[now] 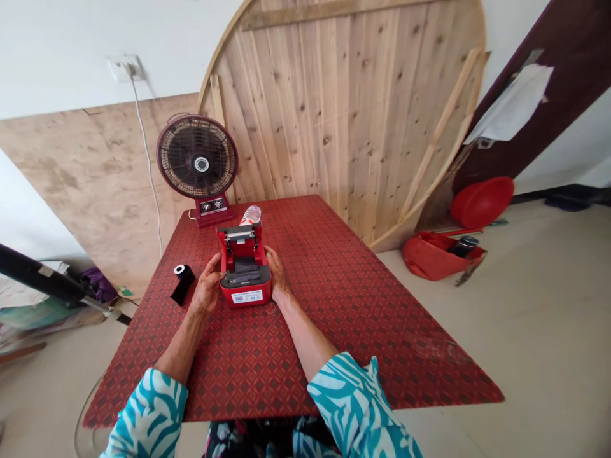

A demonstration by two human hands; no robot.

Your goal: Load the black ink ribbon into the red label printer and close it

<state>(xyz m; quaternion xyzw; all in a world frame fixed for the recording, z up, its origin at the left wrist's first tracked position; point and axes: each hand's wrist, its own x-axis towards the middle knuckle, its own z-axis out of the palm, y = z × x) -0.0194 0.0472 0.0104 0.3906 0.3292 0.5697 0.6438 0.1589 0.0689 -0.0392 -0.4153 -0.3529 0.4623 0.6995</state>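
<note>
A red and black label printer (245, 295) stands on the table with its lid (240, 235) tilted up, showing the dark inside. My left hand (208, 284) grips its left side, the thumb near the top front edge. Along the opposite side, my right hand (277, 270) holds the printer, its fingers partly hidden behind the casing. A white sticker with printed codes is on the front. Left of my left hand lies a black ribbon roll (182, 272) with a white core, its loose end trailing toward me. Directly behind the lid is a clear plastic bottle (251, 215).
The table (363, 331) has a red patterned cover. A dark red fan (198, 159) stands at its back left corner, near a white cord (146, 140). A large round wooden board (334, 114) leans on the wall. A red bag (424, 257) sits on the floor at right.
</note>
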